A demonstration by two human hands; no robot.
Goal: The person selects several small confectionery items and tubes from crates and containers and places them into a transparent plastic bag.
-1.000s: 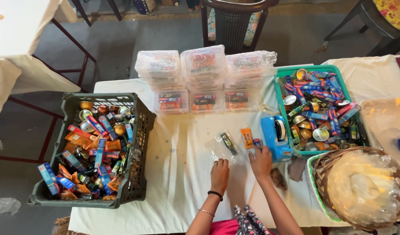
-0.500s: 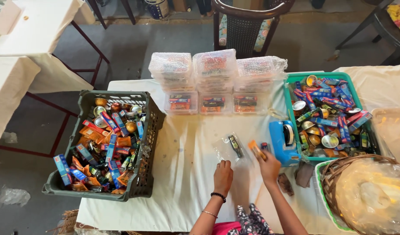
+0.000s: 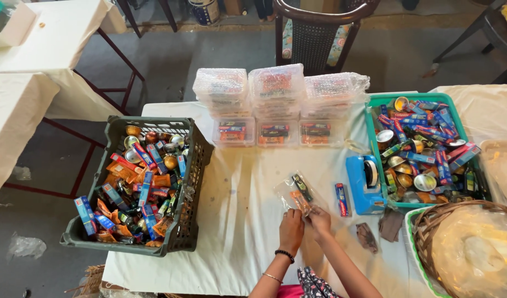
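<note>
While both hands meet at the near edge of the tabletop (image 3: 248,221), I see my left hand (image 3: 291,230) and right hand (image 3: 319,219) pinching a clear plastic pouch (image 3: 295,193) of small items, steadying it flat; a tape dispenser (image 3: 365,184) waits just right.

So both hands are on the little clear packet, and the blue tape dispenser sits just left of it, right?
Not quite. The head view shows both hands on the clear packet, but the blue tape dispenser sits to its right, beside the green tray.
</note>
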